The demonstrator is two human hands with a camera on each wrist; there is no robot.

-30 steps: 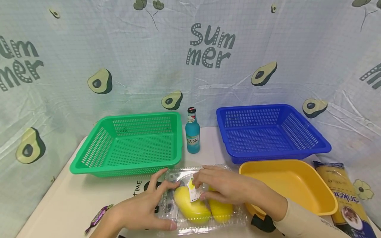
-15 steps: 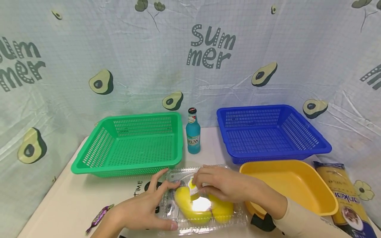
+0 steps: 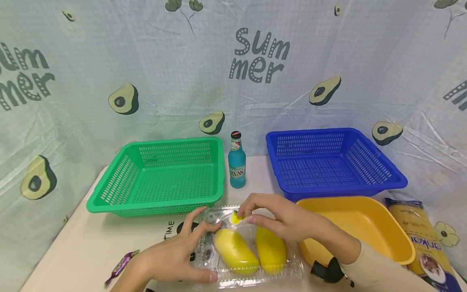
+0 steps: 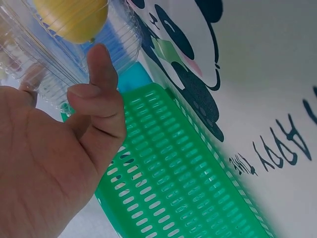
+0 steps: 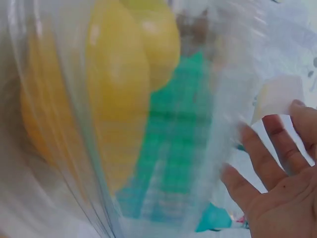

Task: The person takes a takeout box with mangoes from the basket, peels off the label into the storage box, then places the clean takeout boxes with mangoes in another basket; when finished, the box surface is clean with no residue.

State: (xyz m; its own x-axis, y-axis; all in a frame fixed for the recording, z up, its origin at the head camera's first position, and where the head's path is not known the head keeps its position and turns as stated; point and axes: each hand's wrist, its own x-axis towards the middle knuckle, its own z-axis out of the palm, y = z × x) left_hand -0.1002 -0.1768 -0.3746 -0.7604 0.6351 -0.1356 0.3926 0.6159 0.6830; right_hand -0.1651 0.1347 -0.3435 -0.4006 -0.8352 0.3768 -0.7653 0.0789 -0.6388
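Observation:
Two yellow mangoes (image 3: pixel 236 251) lie inside a clear plastic clamshell box (image 3: pixel 238 280) at the front middle of the table. My left hand (image 3: pixel 169 255) rests at the box's left side, its fingers and thumb spread against the plastic. In the left wrist view one mango (image 4: pixel 74 17) shows through the plastic above the fingers. My right hand (image 3: pixel 281 217) is over the box's far right part and pinches a small white paper label (image 5: pixel 280 99) with a yellow picture between thumb and fingers. The right wrist view is blurred over the box.
A green basket (image 3: pixel 109 178) stands behind left, a blue basket (image 3: pixel 335 192) behind right, with a blue bottle (image 3: pixel 237 164) between them. At right are a yellow tub (image 3: pixel 395 227) and a printed packet (image 3: pixel 425 239). A purple wrapped candy (image 3: pixel 121 267) lies at left.
My right hand has lifted and moved slightly away from me, taking the label up off the mangoes' area of the lid. The left hand and the box have stayed in place.

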